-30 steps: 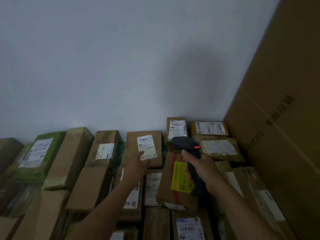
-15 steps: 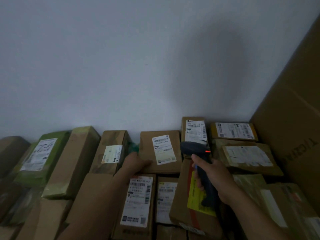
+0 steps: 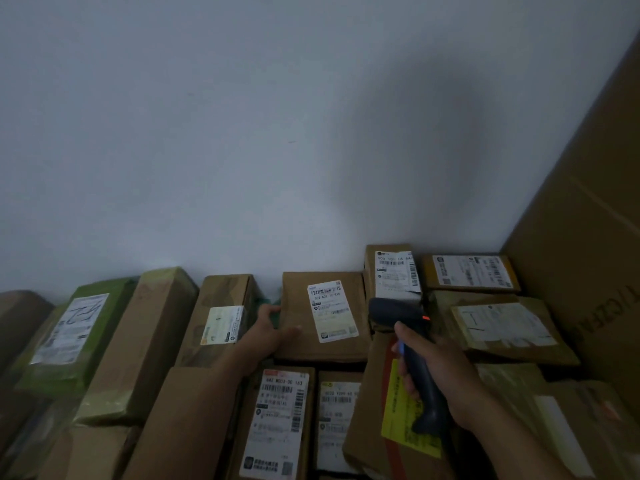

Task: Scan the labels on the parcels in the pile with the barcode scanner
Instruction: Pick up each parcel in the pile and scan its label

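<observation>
Pile (image 3: 156,341): brown and green-wrapped parcels, most lying label-up, packed side by side along a pale wall (image 3: 277,133); a large carton (image 3: 588,254) stands at the right. Parcel (image 3: 301,296): flat brown box, back row, centre; white barcode label (image 3: 332,311) on its top face, uncovered. Left hand (image 3: 268,329): grips this parcel's left edge, thumb lying on the top face, fingers curled over the side. Scanner (image 3: 398,313): dark, pistol-shaped, small orange light lit on the head; head just right of the parcel, in front of a taller labelled box (image 3: 388,258). Right hand (image 3: 446,375): wrapped round the scanner's handle, forefinger at the front of the grip, above a box with a yellow label (image 3: 398,420).
</observation>
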`<act>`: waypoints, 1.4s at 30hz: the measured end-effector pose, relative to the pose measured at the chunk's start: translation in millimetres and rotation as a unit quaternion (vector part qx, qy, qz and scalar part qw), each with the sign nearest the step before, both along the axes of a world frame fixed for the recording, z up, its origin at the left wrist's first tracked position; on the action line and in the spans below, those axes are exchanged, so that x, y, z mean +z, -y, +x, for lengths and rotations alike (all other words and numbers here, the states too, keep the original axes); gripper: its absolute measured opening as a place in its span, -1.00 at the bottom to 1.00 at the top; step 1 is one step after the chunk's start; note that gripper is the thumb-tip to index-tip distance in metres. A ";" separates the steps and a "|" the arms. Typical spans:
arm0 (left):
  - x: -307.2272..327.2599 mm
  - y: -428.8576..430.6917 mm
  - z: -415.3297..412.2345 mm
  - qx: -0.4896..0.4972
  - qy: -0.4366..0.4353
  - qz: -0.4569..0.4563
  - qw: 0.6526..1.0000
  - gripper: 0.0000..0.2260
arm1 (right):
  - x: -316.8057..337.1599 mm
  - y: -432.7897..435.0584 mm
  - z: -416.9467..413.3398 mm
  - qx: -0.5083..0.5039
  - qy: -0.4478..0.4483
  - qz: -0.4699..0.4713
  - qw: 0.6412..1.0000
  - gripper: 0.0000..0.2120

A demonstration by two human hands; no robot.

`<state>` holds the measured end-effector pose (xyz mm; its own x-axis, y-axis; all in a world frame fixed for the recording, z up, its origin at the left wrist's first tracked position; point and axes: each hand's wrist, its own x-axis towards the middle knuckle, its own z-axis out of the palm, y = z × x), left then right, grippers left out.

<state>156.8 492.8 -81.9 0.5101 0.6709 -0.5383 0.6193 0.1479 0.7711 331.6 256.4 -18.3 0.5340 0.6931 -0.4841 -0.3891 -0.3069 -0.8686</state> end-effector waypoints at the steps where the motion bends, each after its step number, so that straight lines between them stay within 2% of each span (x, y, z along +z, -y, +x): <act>1: -1.5 -1.0 0.5 -0.002 -0.001 -0.004 1.000 -0.37 | 0.0 -0.1 0.1 0.000 -0.001 0.001 1.000 -0.58; 7: -1.4 -0.1 7.3 -0.062 0.020 -0.010 0.998 -0.33 | -1.2 -0.6 1.7 -0.003 -0.007 0.001 1.000 -0.59; 10: -2.2 -7.2 3.0 -0.036 0.007 -0.031 0.999 -0.24 | -3.0 -1.0 2.9 0.000 -0.009 -0.004 1.000 -0.57; 13: 0.5 -7.9 1.1 -0.057 -0.001 -0.054 0.997 -0.14 | -5.2 -2.0 3.8 0.001 -0.011 -0.009 1.000 -0.57; 17: 3.6 -6.7 2.2 -0.050 0.016 -0.071 0.996 -0.19 | -7.0 -1.7 4.6 0.001 -0.010 -0.007 1.000 -0.58; 22: 6.0 -1.7 -1.4 0.006 0.091 -0.084 0.992 -0.22 | -3.7 0.3 3.1 0.002 -0.028 -0.007 1.000 -0.59; 28: 19.4 9.9 -9.0 0.104 0.142 -0.044 0.983 -0.23 | 10.9 10.4 -4.4 0.019 0.002 0.003 1.000 -0.58; 31: 31.4 16.1 -13.4 0.110 0.108 0.026 0.988 -0.10 | 23.3 17.1 -14.4 0.039 0.018 0.009 0.999 -0.59; 33: 40.7 21.8 -16.7 0.098 0.098 0.060 0.989 -0.12 | 35.7 21.3 -20.1 0.053 0.031 0.014 0.998 -0.62; 35: 52.1 27.6 -21.4 0.090 0.121 0.069 0.986 -0.19 | 49.8 25.4 -25.5 0.065 0.048 0.022 0.996 -0.64; 39: 72.6 35.1 -33.5 0.099 0.174 0.054 0.978 -0.13 | 75.8 33.5 -36.0 0.071 0.079 0.036 0.994 -0.63; 42: 86.2 38.2 -41.0 0.122 0.197 0.033 0.972 -0.15 | 95.0 39.9 -42.9 0.063 0.109 0.053 0.991 -0.69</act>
